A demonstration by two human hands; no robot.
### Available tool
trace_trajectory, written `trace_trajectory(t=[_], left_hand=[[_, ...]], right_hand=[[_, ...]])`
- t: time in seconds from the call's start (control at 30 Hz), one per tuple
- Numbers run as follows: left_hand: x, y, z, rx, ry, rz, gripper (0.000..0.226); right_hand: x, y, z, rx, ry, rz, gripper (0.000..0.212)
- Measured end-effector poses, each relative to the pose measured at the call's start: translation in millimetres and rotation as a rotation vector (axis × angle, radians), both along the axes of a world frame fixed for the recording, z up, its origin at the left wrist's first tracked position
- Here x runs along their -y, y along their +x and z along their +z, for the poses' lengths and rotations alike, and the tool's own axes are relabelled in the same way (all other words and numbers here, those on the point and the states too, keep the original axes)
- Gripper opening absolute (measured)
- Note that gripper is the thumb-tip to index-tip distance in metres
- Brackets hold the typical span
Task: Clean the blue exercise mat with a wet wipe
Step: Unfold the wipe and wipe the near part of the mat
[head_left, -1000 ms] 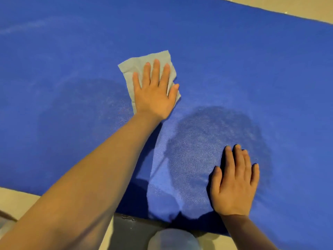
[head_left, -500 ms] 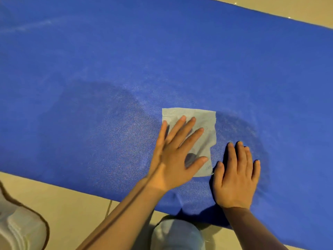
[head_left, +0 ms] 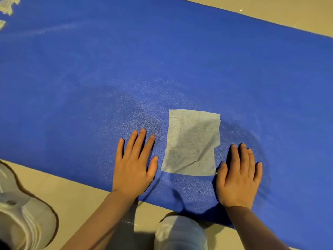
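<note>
Left hand (head_left: 134,165) flat, fingers spread; right hand (head_left: 238,177) flat, fingers together

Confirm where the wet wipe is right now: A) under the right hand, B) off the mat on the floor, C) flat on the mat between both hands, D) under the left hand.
C: the wet wipe lies flat on the blue exercise mat, between the left hand and right hand, neither on it.

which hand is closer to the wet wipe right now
Right, narrowly. The right hand lies flat on the blue mat with its thumb almost at the wet wipe's lower right corner. The left hand lies flat on the wipe's other side, a small gap away.
</note>
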State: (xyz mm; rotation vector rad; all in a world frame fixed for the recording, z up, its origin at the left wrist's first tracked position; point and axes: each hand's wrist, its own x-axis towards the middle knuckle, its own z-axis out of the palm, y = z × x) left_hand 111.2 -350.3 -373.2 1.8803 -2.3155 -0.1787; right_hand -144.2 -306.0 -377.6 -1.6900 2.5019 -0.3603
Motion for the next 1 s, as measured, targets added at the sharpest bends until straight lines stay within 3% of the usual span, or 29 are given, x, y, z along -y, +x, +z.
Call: trace_trajectory(t=[0.17, 0.3, 0.4, 0.57, 0.67, 0.73, 0.83, 1.0], left_hand=[[0, 0, -1, -0.043, -0.013, 0.009, 0.054], [3, 1, -3, -0.056, -0.03, 0.019, 0.056], [2, 0, -4, -0.04, -0.097, 0.007, 0.052], [2, 2, -8, -0.043, -0.135, 0.002, 0.049], [4, 3, -8, -0.07, -0.146, -0.001, 0.049], [3, 2, -9, -0.092, -0.15, 0.016, 0.049], [2, 2, -11, -0.108, -0.152, 0.034, 0.05], [1, 1, -10, -0.096, -0.141, 0.038, 0.052]], right_hand=[[1, -2, 6, 0.076, 0.047, 0.014, 0.059], [11, -1, 33, 0.367, 0.013, -0.043, 0.065], [45, 24, 53, 0.278, -0.1, 0.1, 0.06], [90, 84, 6, 0.072, 0.08, 0.357, 0.065], [64, 44, -2, -0.006, 0.089, 0.487, 0.062], [28, -7, 2, -0.025, 0.14, 0.339, 0.064], [-16, -71, 11, -0.037, 0.24, -0.057, 0.073], [-16, -68, 10, -0.049, 0.216, -0.49, 0.088]])
